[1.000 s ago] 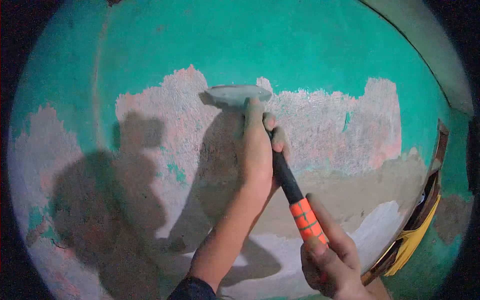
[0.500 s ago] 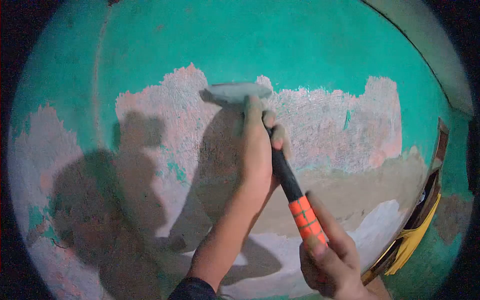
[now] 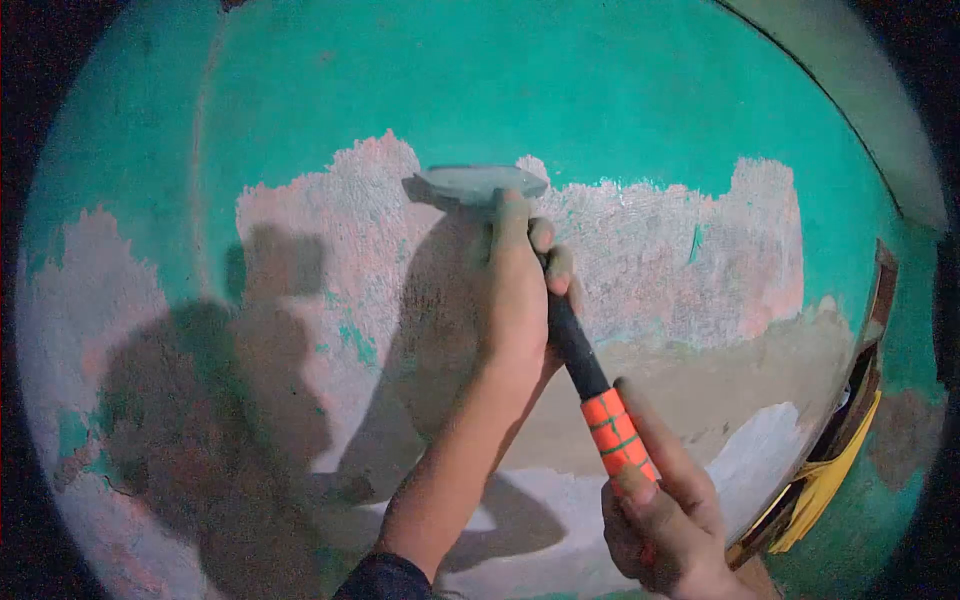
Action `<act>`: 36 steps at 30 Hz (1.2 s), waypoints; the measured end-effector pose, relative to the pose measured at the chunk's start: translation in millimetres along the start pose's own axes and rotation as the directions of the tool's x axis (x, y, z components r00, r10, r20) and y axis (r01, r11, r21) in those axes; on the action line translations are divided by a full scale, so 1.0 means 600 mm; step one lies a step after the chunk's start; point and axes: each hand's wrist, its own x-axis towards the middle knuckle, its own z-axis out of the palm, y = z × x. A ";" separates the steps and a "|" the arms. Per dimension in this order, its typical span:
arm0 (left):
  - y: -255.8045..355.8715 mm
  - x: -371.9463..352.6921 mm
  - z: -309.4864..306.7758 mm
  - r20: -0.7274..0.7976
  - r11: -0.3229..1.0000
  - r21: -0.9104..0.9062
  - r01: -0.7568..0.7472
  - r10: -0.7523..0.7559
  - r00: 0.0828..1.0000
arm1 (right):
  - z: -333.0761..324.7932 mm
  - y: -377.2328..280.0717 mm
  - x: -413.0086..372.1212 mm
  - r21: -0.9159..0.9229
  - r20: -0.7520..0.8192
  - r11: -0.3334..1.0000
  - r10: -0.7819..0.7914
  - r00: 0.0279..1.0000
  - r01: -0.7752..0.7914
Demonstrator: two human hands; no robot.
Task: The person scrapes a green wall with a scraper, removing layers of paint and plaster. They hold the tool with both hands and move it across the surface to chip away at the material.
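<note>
A long-handled scraper (image 3: 575, 345) slants up across the middle of the view, its handle black above and wrapped in orange with dark lines below. Its wide grey blade (image 3: 470, 180) lies at the wall, along the upper edge of a bare patch (image 3: 660, 250). High on the handle, just under the blade, my left hand (image 3: 525, 270) is wrapped round it with the thumb stretched up toward the blade. Lower down, my right hand (image 3: 665, 520) grips the orange end. Green paint (image 3: 480, 80) covers the wall above the blade.
Greyish-brown plaster (image 3: 690, 390) shows below the bare patch. Shadows of a head and arms (image 3: 210, 420) fall on the wall at left. At the right edge, a yellow cloth (image 3: 830, 480) hangs by a brown wooden frame (image 3: 878, 300).
The scraper and both hands have shifted only slightly right in the view, along with the wall. The blade stays at the same edge of the green paint.
</note>
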 end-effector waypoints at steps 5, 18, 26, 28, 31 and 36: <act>-0.005 -0.003 -0.004 -0.009 0.999 -0.039 -0.019 0.018 1.000 | -0.006 0.004 -0.002 -0.074 -0.016 0.996 0.051 0.999 -0.052; 0.007 0.007 0.002 0.038 0.999 -0.034 -0.041 0.042 0.998 | 0.007 0.011 0.011 -0.116 0.003 0.977 -0.178 0.984 0.177; -0.003 0.001 -0.005 -0.017 0.996 -0.071 -0.060 0.059 0.998 | 0.027 -0.002 -0.001 -0.095 -0.108 0.995 -0.047 0.993 0.036; -0.006 -0.004 -0.008 -0.023 0.997 -0.067 -0.039 0.037 0.999 | 0.024 0.007 -0.004 -0.100 -0.092 0.995 -0.035 0.995 0.026; -0.004 -0.005 -0.006 -0.021 0.998 -0.053 -0.017 0.015 1.000 | 0.011 0.014 0.012 -0.117 -0.053 0.990 -0.089 0.995 0.082; -0.005 -0.012 -0.007 -0.056 0.999 -0.046 -0.003 0.000 0.998 | 0.010 0.020 0.006 -0.119 -0.052 0.990 -0.084 0.995 0.078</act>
